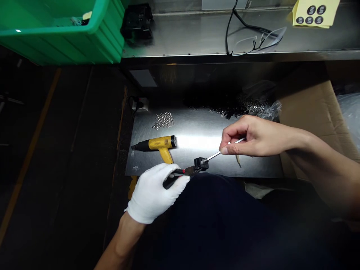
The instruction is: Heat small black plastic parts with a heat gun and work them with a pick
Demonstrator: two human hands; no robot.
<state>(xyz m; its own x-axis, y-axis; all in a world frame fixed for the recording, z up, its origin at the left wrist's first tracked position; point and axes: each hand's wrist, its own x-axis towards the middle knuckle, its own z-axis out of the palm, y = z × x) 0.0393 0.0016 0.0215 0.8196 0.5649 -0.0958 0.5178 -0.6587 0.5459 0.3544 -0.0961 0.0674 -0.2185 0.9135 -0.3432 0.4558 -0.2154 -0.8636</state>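
Observation:
My left hand (153,193), in a white glove, grips a black handle or cable end (171,179) with a red band, and a small black connector (201,163) sits at its far end. My right hand (253,137) is bare and pinches a thin metal pick (218,153) between thumb and forefinger. The pick's tip reaches into the connector. A thin pale strip (238,160) hangs below my right hand. A yellow and black heat gun (159,144) lies just beyond my left hand on a steel sheet (197,125).
Small metal beads (164,120) and a dark heap of small parts (233,107) lie on the sheet. A cardboard box (309,110) stands to the right. Above are a steel shelf (182,41), a green crate (56,32), glasses (253,39) and round-labelled stickers (315,13).

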